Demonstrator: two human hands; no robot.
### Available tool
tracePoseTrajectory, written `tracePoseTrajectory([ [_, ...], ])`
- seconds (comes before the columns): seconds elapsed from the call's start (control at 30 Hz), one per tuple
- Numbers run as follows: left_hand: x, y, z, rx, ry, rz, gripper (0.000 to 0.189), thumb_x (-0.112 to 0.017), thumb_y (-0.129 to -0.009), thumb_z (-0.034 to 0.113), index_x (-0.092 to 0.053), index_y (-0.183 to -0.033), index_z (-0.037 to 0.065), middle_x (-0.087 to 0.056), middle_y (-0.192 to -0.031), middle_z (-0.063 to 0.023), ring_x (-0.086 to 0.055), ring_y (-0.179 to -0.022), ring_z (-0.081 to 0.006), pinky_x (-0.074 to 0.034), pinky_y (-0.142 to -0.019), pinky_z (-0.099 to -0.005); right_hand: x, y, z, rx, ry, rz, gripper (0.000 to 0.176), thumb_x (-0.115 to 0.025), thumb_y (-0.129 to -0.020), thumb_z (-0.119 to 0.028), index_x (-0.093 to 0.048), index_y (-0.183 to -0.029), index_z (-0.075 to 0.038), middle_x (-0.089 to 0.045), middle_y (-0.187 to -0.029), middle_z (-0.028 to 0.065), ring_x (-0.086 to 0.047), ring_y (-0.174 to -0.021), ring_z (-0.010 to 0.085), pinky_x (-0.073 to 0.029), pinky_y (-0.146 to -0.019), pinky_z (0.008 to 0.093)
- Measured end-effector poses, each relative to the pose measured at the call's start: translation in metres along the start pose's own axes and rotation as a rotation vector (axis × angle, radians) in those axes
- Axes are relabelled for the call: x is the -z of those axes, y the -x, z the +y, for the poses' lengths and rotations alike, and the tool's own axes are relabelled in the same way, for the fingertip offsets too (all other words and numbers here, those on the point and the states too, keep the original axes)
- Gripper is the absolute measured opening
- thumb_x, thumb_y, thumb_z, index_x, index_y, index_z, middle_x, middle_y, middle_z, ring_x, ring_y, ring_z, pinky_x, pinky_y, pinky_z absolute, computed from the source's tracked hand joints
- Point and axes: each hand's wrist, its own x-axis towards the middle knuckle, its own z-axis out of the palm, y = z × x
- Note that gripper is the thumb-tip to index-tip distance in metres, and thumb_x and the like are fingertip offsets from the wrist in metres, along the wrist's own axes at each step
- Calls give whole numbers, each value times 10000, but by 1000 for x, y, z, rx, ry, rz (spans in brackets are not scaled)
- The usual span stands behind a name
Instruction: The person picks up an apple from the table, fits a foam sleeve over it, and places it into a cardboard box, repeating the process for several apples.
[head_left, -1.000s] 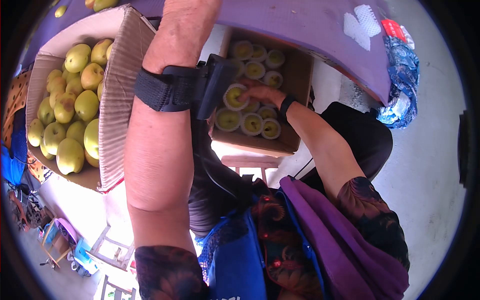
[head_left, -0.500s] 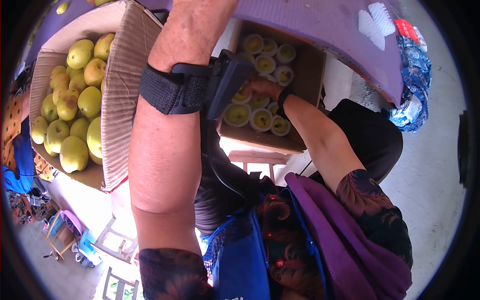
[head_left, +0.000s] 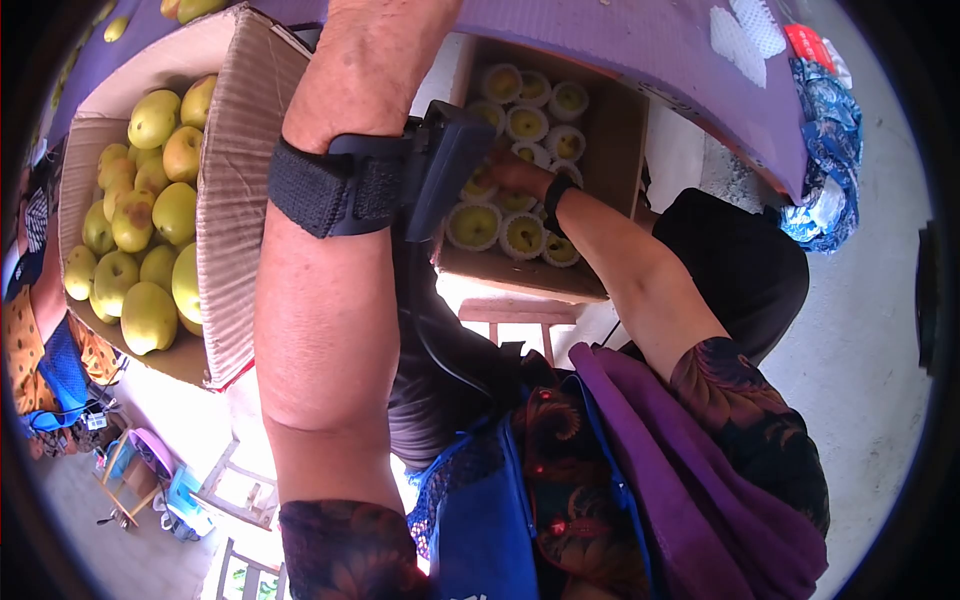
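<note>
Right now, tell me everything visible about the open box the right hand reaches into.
Brown, open-topped box, looks like cardboard. Green-yellow fruit in white sleeves sit inside; the inner right wall shows. It lies ahead of the person, far side by the purple tabletop; contact there unclear. The right hand is inside, at the fruit. A dark wrist device hides part of its left side.

No text is legible; marks on the red packet (head_left: 808,45) too small; on the blue apron (head_left: 475,530), cut off.

There are two fruit boxes (head_left: 245,200) and two flat foam nets (head_left: 737,48).
</note>
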Motion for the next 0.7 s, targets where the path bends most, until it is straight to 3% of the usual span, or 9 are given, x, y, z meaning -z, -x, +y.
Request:
tracePoseTrajectory([
  [0.07, 0, 6, 2, 41, -5, 37, 431, -557, -910, 358, -619, -1040, -49, -619, -896, -126, -623, -755, -200, -496, -627, -296, -1, 0, -3, 15, 36, 26, 844, -710, -778, -236, -262, -1473, -67, -399, -1417, 166, -520, -1167, 311, -551, -830, 402],
  [0.13, 6, 11, -3, -170, 11, -81, 414, -556, -907, 343, -626, -1025, -48, -619, -885, -126, -621, -752, -199, -496, -624, -296, -3, 6, -12, 12, 60, 19, 833, -716, -779, -194, -265, -1467, -61, -404, -1409, 178, -535, -1154, 321, -581, -773, 392],
  [0.17, 6, 10, -4, -168, 11, -79, 414, -556, -907, 343, -626, -1025, -48, -619, -885, -126, -621, -752, -199, -496, -624, -296, -5, 8, -16, 11, 60, 17, 833, -716, -779, -194, -265, -1467, -61, -404, -1409, 178, -535, -1154, 321, -581, -773, 392],
  [0.27, -1, 7, 5, -60, -42, -44, 402, -550, -908, 331, -634, -1006, -49, -620, -870, -122, -616, -750, -192, -496, -619, -295, -6, -3, -6, -18, 57, 20, 833, -728, -770, -168, -274, -1460, -58, -415, -1398, 184, -551, -1134, 317, -593, -741, 381],
  [0.33, -4, 5, 10, 64, -78, 25, 395, -547, -910, 329, -640, -990, -47, -618, -856, -113, -610, -739, -182, -495, -612, -288, -5, -25, 19, 234, 348, -5, 841, -744, -759, -173, -286, -1454, -57, -429, -1384, 185, -567, -1107, 307, -596, -725, 370],
  [0.37, -5, 5, 11, 61, -77, 23, 395, -547, -910, 329, -640, -990, -47, -618, -856, -113, -610, -739, -182, -495, -612, -288, -4, -26, 22, 235, 348, -2, 841, -744, -759, -173, -286, -1454, -57, -429, -1384, 185, -567, -1107, 307, -596, -725, 370],
  [0.43, -6, 5, 11, 85, -72, 26, 385, -551, -908, 325, -642, -983, -42, -618, -841, -101, -608, -732, -172, -494, -603, -278, -7, -6, 3, 26, -3, 76, 859, -753, -753, -177, -277, -1457, -56, -411, -1402, 177, -561, -1114, 305, -593, -722, 370],
  [0.7, -1, -3, 0, 52, -48, -42, 379, -555, -911, 330, -646, -974, -33, -615, -819, -84, -604, -717, -155, -490, -585, -266, 2, 3, -4, 0, 0, 29, 926, -778, -720, -130, -238, -1469, -53, -358, -1445, 159, -501, -1197, 309, -588, -739, 386],
])
